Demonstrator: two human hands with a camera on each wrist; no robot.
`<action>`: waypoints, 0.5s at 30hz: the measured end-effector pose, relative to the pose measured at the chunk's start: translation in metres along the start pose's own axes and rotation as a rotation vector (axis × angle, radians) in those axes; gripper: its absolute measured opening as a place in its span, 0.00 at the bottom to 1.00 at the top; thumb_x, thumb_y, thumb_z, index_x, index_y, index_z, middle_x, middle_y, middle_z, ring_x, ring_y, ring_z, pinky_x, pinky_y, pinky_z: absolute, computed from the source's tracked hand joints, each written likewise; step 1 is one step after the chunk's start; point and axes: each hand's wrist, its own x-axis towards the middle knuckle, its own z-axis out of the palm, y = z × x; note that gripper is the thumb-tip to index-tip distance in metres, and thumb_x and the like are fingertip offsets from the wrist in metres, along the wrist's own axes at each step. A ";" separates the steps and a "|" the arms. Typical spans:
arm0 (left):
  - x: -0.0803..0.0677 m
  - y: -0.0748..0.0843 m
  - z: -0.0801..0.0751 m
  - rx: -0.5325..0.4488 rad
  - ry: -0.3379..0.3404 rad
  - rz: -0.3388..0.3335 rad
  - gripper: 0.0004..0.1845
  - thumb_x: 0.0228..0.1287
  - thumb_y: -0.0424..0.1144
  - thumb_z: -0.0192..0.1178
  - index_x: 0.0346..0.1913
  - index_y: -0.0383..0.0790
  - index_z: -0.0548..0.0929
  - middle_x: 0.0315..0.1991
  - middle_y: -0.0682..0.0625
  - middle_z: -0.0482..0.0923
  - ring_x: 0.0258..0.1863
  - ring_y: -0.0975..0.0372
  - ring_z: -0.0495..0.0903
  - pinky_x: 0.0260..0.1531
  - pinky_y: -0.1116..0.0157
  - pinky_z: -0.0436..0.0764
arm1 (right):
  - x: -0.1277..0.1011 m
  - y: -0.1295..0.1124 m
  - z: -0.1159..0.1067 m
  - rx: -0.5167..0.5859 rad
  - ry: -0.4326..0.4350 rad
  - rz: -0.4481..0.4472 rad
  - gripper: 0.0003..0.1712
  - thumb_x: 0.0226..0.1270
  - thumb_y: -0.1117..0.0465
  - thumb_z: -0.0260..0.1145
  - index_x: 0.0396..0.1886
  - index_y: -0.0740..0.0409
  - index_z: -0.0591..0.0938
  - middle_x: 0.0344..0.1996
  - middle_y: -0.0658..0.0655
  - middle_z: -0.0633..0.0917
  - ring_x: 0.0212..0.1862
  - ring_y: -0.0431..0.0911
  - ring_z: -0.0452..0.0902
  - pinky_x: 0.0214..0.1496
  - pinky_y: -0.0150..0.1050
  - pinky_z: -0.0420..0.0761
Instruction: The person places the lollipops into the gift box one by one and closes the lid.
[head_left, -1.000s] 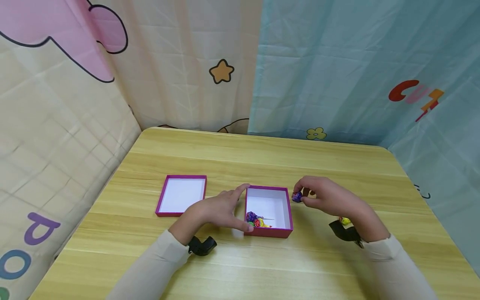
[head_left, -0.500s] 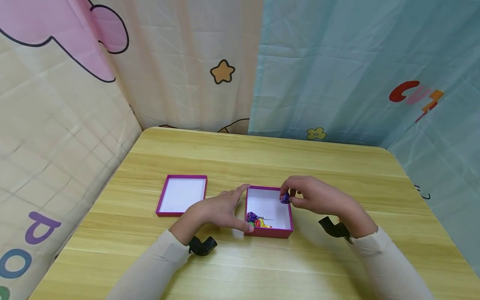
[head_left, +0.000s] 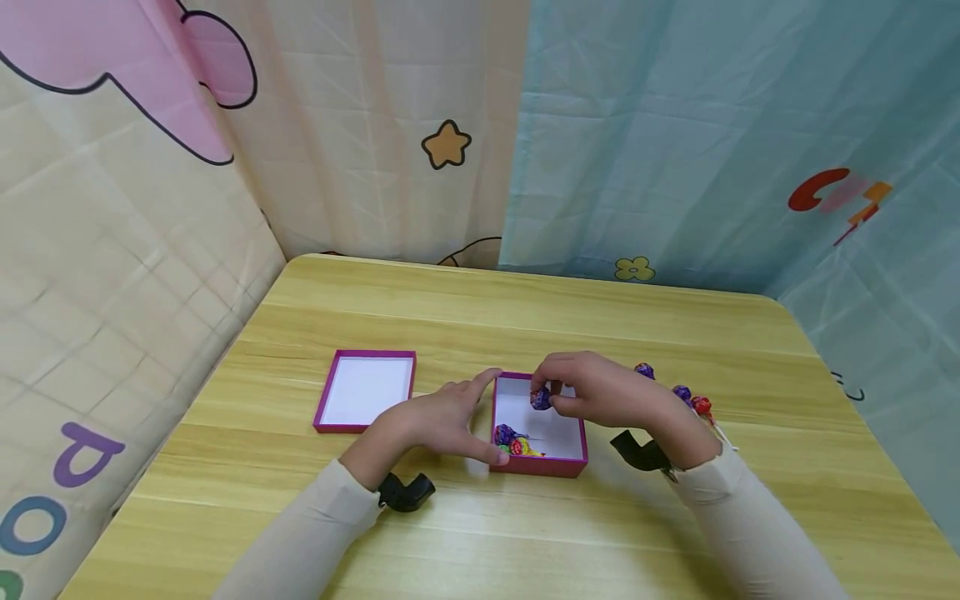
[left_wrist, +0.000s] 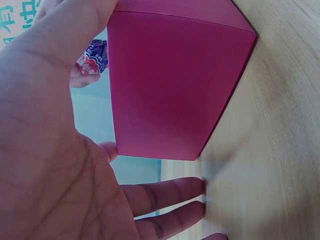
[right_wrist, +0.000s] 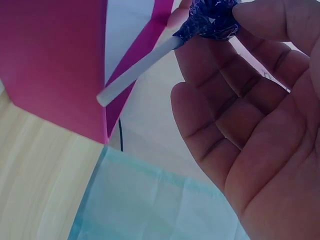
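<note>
In the head view, my right hand (head_left: 600, 393) pinches a purple-wrapped lollipop (head_left: 540, 399) between thumb and fingers, over the inside of a magenta box (head_left: 540, 468). Its white stick (right_wrist: 137, 71) slants away from the wrapped head across the box rim in the right wrist view. My left hand (head_left: 438, 423) spans the box's left side, thumb at the front rim and index finger at the back corner. Its other fingers (left_wrist: 167, 194) are straight, near the tabletop. Inside the box, a purple lollipop (head_left: 506, 434) and a yellow-and-red one (head_left: 521, 447) lie at the front left, with a green bit partly hidden.
A matching shallow lid (head_left: 366, 392) lies inner side up left of the box. Beyond my right wrist are loose lollipops: a purple one (head_left: 643, 371), another purple one (head_left: 681, 392) and a red one (head_left: 702, 405). Printed curtains (head_left: 375, 167) hang behind the table.
My right hand has carried the purple lollipop leftward from beside the box to above its inside. Loose lollipops have come into sight behind the right wrist. The left hand has stayed in place.
</note>
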 end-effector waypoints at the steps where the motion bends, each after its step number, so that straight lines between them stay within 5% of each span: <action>1: 0.000 0.000 0.000 0.002 -0.001 -0.001 0.65 0.44 0.72 0.69 0.80 0.59 0.42 0.76 0.46 0.57 0.74 0.50 0.56 0.66 0.44 0.63 | 0.001 0.000 0.001 0.003 -0.003 -0.002 0.12 0.69 0.66 0.64 0.49 0.52 0.83 0.43 0.43 0.82 0.41 0.39 0.77 0.46 0.40 0.82; 15: -0.001 0.002 -0.001 -0.002 0.005 0.015 0.64 0.45 0.72 0.69 0.80 0.57 0.44 0.75 0.46 0.57 0.72 0.51 0.58 0.65 0.45 0.65 | 0.013 0.004 0.010 0.004 -0.011 -0.094 0.11 0.71 0.65 0.63 0.50 0.52 0.84 0.44 0.45 0.82 0.42 0.41 0.76 0.46 0.46 0.81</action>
